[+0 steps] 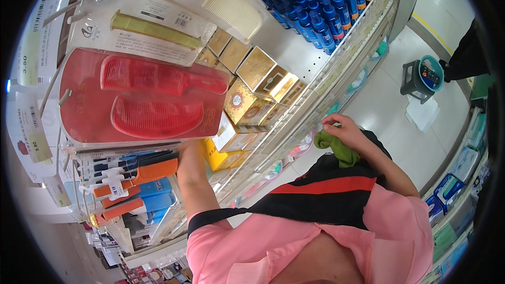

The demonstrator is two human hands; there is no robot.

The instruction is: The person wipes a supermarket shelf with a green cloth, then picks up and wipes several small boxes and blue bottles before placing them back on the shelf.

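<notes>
My left forearm reaches up behind hanging comb packs, which hide my left hand. Nearest to it hang a red pack with two red combs (144, 94) and a row of carded combs, an orange comb (158, 171) among them. Gold and yellow boxes (250, 102) stand on the shelf just right of that arm. At the shelf's outer side, my right hand (345, 130) grips a crumpled green cloth (341, 152), its thumb and forefinger close to the shelf-edge strip.
Blue spray bottles (315, 15) fill the shelf's far end. Turquoise-rimmed baskets (357, 81) line the lower shelf edge. On the aisle floor stand a grey stool (412, 81) with a turquoise basin (430, 73) and white sheets (422, 112). Another person's dark-clothed leg (467, 55) is beside them. Packaged goods (447, 191) line the opposite shelf.
</notes>
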